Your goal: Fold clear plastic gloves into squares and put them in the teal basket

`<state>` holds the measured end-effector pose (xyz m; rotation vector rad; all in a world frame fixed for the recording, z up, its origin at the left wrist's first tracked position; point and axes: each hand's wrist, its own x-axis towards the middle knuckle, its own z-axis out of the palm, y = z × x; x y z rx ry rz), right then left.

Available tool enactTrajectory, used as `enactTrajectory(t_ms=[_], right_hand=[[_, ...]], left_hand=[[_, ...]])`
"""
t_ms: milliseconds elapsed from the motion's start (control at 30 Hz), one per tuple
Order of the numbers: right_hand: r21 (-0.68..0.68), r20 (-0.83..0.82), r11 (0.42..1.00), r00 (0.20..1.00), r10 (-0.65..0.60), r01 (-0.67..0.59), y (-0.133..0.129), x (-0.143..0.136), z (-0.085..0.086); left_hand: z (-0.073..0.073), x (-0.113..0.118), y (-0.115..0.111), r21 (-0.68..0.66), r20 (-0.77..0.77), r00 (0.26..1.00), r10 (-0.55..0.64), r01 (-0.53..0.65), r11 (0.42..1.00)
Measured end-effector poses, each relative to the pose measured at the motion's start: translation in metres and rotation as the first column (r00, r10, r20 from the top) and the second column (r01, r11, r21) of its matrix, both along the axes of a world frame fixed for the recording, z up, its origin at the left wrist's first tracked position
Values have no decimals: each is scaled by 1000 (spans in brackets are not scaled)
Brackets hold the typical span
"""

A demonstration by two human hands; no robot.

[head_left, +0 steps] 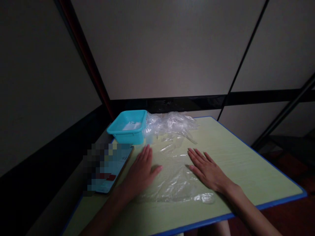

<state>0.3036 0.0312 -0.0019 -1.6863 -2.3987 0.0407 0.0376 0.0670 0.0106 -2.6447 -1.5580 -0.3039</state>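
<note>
A clear plastic bag (174,183) lies spread flat on the pale green table (246,164). My left hand (142,168) rests palm down at the bag's left side, thumb stretched away from the fingers, holding nothing. On the right side of the bag, my right hand (206,167) also lies flat with its fingers apart. Beyond the hands, a crumpled heap of clear plastic bags (176,123) sits at the table's far edge, beside a turquoise basket (129,136) with something whitish inside.
A phone (115,170), partly blurred out, lies at the table's left edge near my left forearm. Behind the table stands a grey panelled wall (157,52) with a black band. Blue edging (197,226) runs along the table's near side.
</note>
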Motion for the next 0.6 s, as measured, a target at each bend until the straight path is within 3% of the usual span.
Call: enactTrajectory(t_ms=[167,300,467,600], right_hand=[[1,24,1000,1000,-16,16,0,0,-1],[-15,85,1000,996,-12,14,1,0,-1],[20,78,1000,997,-13,11,2,1,-5],[54,54,999,998,-11,8,2,2,-9]], left_hand=[[20,61,-16,-58,-23,965,-260,258,964],[10,101,-17,-96,8,943,-334,333,938],[-10,107,-16,-88,10,954,-299,299,950],[-14,100,-18,-57,35,959,-283,284,957]])
